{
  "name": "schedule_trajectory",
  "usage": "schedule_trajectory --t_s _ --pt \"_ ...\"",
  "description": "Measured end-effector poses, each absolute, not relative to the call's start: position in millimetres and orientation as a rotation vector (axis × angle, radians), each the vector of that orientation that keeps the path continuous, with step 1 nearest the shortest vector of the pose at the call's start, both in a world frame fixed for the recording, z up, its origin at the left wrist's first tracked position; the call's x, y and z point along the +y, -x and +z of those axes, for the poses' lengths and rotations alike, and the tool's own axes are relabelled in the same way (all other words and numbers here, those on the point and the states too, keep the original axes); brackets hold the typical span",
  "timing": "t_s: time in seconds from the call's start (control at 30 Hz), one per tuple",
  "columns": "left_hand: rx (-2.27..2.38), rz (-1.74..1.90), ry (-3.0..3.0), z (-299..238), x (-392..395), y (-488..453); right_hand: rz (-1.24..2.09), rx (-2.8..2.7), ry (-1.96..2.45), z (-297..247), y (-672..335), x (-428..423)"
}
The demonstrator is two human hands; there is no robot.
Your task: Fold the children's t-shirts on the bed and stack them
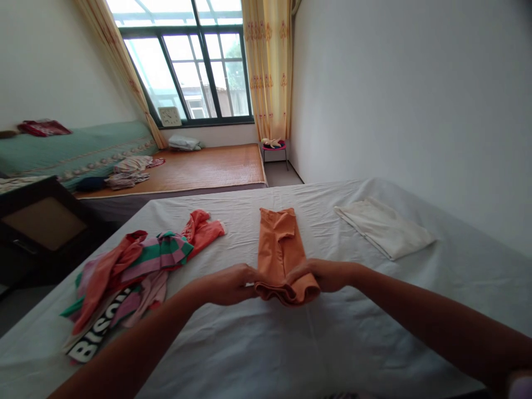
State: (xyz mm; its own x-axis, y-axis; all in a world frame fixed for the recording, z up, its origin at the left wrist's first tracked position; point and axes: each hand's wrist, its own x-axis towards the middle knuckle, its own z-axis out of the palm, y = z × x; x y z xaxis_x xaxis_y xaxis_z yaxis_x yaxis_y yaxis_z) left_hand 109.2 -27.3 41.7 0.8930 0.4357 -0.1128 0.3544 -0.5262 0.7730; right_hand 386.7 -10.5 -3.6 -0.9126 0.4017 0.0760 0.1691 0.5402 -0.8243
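Observation:
Orange pants lie folded lengthwise on the white sheet in front of me, waistband at the far end. Their near end is curled up in layers off the sheet. At the left corner of that end, my left hand is closed, with the cloth pinched between thumb and fingers. My right hand grips the right part of the same end, its fingers lying over the fabric and partly hidden by it.
A heap of clothes in red, green and pink lies left on the sheet. To the right rests a folded white cloth. Beyond stand another bed, a stool and a dark cabinet; a wall borders the right.

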Motion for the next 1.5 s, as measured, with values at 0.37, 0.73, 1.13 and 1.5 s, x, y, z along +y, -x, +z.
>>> schedule_trajectory --t_s 0.37,0.73,1.13,1.5 --pt "1.349 0.917 -1.636 -1.8 140.3 -132.7 1.138 -1.572 1.389 -25.5 -395.8 148.5" --pt "1.218 0.335 -2.727 -71.3 57.4 -145.9 0.112 -2.544 1.219 -62.7 -364.7 150.0" --pt "1.152 0.585 -2.612 -65.4 55.3 -140.5 0.710 -2.389 1.660 -17.0 -355.5 189.5" --pt "1.304 0.797 -2.456 -77.3 71.2 -135.5 1.409 -1.211 1.062 40.9 -456.0 111.8"
